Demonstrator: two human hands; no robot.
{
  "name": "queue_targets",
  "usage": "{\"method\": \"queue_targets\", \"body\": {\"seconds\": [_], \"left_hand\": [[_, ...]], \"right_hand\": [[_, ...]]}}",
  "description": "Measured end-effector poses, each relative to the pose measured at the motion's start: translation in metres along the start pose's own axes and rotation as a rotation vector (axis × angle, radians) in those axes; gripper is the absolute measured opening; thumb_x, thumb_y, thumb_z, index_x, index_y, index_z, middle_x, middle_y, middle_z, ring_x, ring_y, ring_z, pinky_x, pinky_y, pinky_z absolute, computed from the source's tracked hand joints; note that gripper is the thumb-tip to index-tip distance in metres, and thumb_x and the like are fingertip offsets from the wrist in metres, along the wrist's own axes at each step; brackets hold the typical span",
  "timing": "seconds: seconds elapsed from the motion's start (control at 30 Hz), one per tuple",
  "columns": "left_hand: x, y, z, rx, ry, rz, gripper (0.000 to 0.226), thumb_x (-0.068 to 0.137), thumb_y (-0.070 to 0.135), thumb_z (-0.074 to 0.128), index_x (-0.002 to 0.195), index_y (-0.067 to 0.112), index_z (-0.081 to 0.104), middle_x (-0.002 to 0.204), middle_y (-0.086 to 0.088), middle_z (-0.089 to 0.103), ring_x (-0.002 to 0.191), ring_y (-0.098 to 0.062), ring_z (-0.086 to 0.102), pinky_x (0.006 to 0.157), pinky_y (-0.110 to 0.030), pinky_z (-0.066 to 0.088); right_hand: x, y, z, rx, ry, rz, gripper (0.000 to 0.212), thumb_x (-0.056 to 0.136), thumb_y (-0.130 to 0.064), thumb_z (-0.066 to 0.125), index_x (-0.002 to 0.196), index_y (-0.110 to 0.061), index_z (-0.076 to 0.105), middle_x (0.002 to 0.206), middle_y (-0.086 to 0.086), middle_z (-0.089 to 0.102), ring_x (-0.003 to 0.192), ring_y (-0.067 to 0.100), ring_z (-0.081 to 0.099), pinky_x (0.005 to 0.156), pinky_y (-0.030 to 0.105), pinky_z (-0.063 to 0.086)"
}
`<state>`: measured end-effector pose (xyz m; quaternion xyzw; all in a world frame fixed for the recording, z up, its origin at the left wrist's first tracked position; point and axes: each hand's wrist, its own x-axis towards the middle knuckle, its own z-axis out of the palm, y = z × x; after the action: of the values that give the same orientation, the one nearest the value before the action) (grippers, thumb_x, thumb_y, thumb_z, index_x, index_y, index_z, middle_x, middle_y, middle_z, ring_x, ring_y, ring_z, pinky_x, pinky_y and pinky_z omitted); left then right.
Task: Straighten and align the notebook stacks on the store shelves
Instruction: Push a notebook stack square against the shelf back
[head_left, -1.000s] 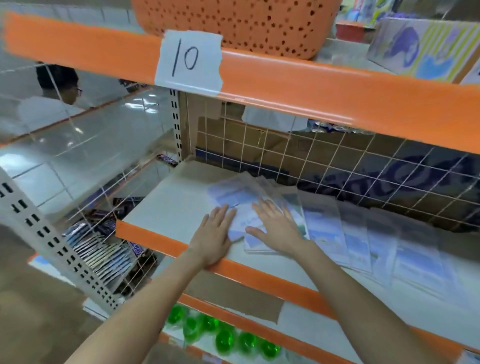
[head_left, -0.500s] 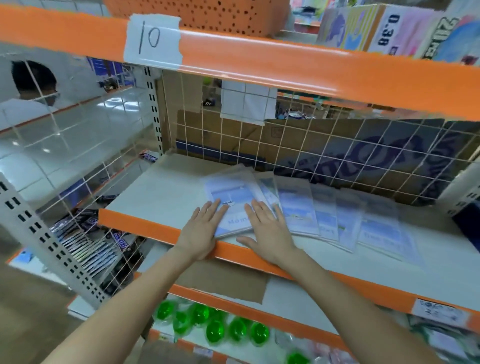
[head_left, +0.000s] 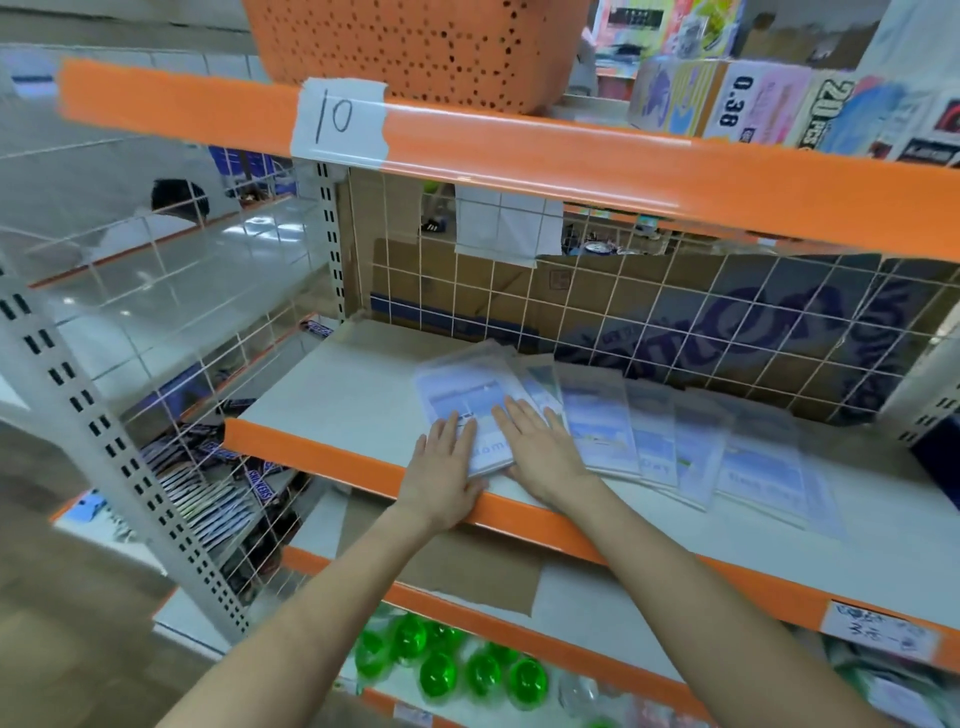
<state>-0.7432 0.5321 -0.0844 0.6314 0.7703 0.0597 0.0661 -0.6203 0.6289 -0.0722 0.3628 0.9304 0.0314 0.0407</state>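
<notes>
Both hands lie flat, fingers straight, on the leftmost notebook stack (head_left: 465, 415) of a middle shelf (head_left: 332, 395). The left hand (head_left: 441, 470) covers the stack's near left corner, its heel reaching the shelf's orange front lip (head_left: 311, 452); the right hand (head_left: 540, 447) presses on the stack's right side where it meets the next notebooks. Neither hand curls around anything; the palms simply press down.

The stack sits tilted, its near edge close to the front lip and its far corner angled toward the wire grid back (head_left: 675, 322). To its right, a row of plastic-wrapped notebooks (head_left: 675, 447) is fanned out and overlapping, running along the shelf toward the right upright. To the left of the stack the shelf board is bare as far as the side mesh, giving open room on that side.

Above, another orange shelf edge carries a paper label marked 10 (head_left: 337, 122) under an orange perforated basket (head_left: 415, 47). Below, green bottles (head_left: 439, 670) sit on a lower shelf.
</notes>
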Motion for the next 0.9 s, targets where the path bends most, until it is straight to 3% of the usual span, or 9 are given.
{"method": "queue_targets", "body": {"seconds": [0.17, 0.33, 0.63, 0.9], "left_hand": [[-0.002, 0.012, 0.009, 0.014, 0.061, -0.078, 0.062, 0.098, 0.019, 0.032, 0.150, 0.011, -0.001, 0.158, -0.013, -0.004, 0.145, -0.030, 0.000, 0.116, -0.040, 0.004], [-0.003, 0.015, 0.012, 0.061, 0.069, -0.060, 0.065, 0.095, -0.001, 0.029, 0.149, 0.009, -0.005, 0.157, -0.014, -0.007, 0.145, -0.032, -0.004, 0.116, -0.040, 0.002], [0.025, 0.047, -0.021, 0.195, 0.130, 0.327, 0.065, 0.094, -0.002, 0.025, 0.150, 0.016, -0.001, 0.158, -0.007, 0.002, 0.145, -0.026, 0.003, 0.117, -0.039, 0.002], [0.016, 0.172, -0.004, 0.163, 0.200, 0.651, 0.058, 0.098, 0.007, 0.024, 0.151, 0.019, 0.005, 0.158, -0.004, 0.008, 0.144, -0.021, 0.008, 0.115, -0.039, 0.000]], "right_hand": [[-0.013, -0.010, 0.007, 0.031, 0.055, 0.049, 0.064, 0.100, -0.012, 0.034, 0.152, -0.014, -0.003, 0.160, 0.007, -0.006, 0.147, 0.019, -0.004, 0.117, 0.040, -0.003], [-0.028, -0.015, 0.009, 0.058, 0.080, 0.088, 0.063, 0.097, -0.002, 0.028, 0.152, -0.013, -0.002, 0.160, 0.009, -0.006, 0.147, 0.021, -0.004, 0.118, 0.039, -0.003], [-0.059, 0.020, -0.025, 0.055, 0.170, 0.273, 0.064, 0.094, 0.004, 0.031, 0.151, -0.009, 0.005, 0.159, 0.012, 0.003, 0.147, 0.023, 0.003, 0.117, 0.036, 0.000], [-0.168, 0.091, -0.008, -0.001, 0.183, 0.592, 0.065, 0.094, 0.000, 0.034, 0.151, -0.007, 0.003, 0.159, 0.013, 0.002, 0.147, 0.023, 0.003, 0.117, 0.037, 0.001]]}}
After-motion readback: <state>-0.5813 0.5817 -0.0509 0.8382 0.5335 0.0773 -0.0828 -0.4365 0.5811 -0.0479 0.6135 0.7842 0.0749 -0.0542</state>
